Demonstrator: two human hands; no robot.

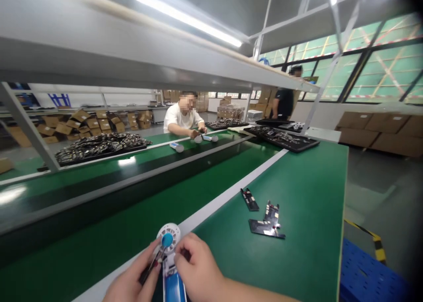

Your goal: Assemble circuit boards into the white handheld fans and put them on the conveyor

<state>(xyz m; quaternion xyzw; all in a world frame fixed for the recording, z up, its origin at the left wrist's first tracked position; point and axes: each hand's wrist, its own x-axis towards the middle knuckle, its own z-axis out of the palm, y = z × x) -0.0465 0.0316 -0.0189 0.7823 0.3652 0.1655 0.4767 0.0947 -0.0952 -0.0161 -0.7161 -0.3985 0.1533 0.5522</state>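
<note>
An opened white handheld fan (174, 288) is right in front of me, its round slotted head with a blue centre pointing away and a long blue part lying in its handle. My left hand (132, 277) is closed around a thin dark strip-shaped part (149, 266) along the fan's left side. On the right of the fan's neck, my right hand (198, 262) has its thumb and curled forefinger pinched against it; the exact contact is partly hidden. To the right on the green table lie several black flat parts (267, 228) with pale and red bits on them.
A white strip (224, 200) crosses the green table. Black trays (297, 143) of small parts stand at the far right, and a dark heap (99, 147) at the left. Across the table a person (181, 119) handles white fans. A shelf (158, 59) hangs overhead.
</note>
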